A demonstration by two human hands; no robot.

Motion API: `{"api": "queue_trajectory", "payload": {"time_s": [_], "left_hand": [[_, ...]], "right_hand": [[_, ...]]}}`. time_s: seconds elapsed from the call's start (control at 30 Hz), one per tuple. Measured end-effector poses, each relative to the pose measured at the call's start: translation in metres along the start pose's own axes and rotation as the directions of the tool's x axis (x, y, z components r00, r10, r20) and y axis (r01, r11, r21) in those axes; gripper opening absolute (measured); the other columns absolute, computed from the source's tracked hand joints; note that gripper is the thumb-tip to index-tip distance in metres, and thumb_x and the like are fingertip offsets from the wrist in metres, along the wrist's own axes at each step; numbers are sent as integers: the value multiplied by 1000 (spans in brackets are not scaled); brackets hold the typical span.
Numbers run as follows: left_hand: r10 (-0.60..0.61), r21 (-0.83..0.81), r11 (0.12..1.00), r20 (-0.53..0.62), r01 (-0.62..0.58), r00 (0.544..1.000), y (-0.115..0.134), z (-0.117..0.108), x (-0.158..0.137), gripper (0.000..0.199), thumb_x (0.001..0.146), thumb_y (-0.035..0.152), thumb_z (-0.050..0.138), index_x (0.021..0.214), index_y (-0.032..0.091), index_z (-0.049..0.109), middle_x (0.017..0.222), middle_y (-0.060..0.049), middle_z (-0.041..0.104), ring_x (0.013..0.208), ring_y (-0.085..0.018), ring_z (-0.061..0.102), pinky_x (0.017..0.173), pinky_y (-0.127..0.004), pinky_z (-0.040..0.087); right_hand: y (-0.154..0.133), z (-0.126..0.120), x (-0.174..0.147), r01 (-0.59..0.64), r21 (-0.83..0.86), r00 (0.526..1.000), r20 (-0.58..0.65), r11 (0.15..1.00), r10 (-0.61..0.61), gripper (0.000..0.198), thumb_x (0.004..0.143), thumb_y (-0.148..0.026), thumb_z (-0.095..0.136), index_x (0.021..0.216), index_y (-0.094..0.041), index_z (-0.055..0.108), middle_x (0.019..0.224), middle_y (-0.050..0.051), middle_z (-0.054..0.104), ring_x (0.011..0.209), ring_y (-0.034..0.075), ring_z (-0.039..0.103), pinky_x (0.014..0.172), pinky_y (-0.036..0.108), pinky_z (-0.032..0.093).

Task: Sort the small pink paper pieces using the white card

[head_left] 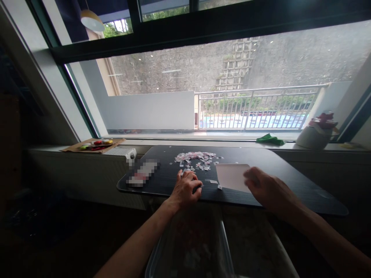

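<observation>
My left hand (pixel 187 188) rests low over the dark table, its fingers arched and its thumb apart from them. Just beyond it lies a heap of small white and pinkish paper pieces (pixel 194 156), with more of them scattered towards me. A pale blank sheet (pixel 232 177) lies flat right of the pieces. Over that sheet's right edge is my right hand (pixel 259 184), fingers curled in and slightly blurred; what they hold, if anything, is hidden. Between the hands are a small white slip (pixel 213 182) and another paper bit (pixel 220 187).
The dark table (pixel 292 181) stands against the windowsill. A blurred-out object (pixel 143 173) lies at its left. Below the front edge is a clear plastic bin (pixel 227 247) with paper bits. A green cloth (pixel 269 139), a white pot (pixel 314 133) and cardboard (pixel 92 145) sit along the sill.
</observation>
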State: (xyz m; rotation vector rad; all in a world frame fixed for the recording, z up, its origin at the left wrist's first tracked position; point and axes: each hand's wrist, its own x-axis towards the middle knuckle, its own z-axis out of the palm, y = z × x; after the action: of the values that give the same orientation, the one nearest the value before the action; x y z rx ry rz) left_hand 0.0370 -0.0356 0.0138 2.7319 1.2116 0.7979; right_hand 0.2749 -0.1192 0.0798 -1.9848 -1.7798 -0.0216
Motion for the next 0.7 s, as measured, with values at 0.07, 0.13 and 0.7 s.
{"api": "queue_trajectory", "payload": {"time_s": [0.07,0.13,0.7], "left_hand": [[5,21,1000,32,-6,999,3,-2,6,27,81,30,51,104,26,65,106,-6,58,117,-26,44,110,-56,14],[30,55,998,77,-35,997,6,-2,15,31,82,32,51,111,27,61,109,-7,56,118,-27,43,110,-59,13],[-105,20,994,-162,109,981,-32,-14,6,26,79,29,50,99,23,66,101,-5,61,108,-23,51,107,-51,22]], "right_hand": [[0,0,2,-20,8,1000,-16,1000,20,15,79,-30,47,91,-24,54,85,6,70,76,24,65,64,29,40],[-2,4,7,-21,44,1000,-21,999,22,16,80,-29,46,93,-24,55,86,6,69,77,24,64,65,29,41],[89,0,16,-226,471,973,73,853,218,20,63,-33,62,78,-21,60,70,3,68,65,20,63,56,28,46]]}}
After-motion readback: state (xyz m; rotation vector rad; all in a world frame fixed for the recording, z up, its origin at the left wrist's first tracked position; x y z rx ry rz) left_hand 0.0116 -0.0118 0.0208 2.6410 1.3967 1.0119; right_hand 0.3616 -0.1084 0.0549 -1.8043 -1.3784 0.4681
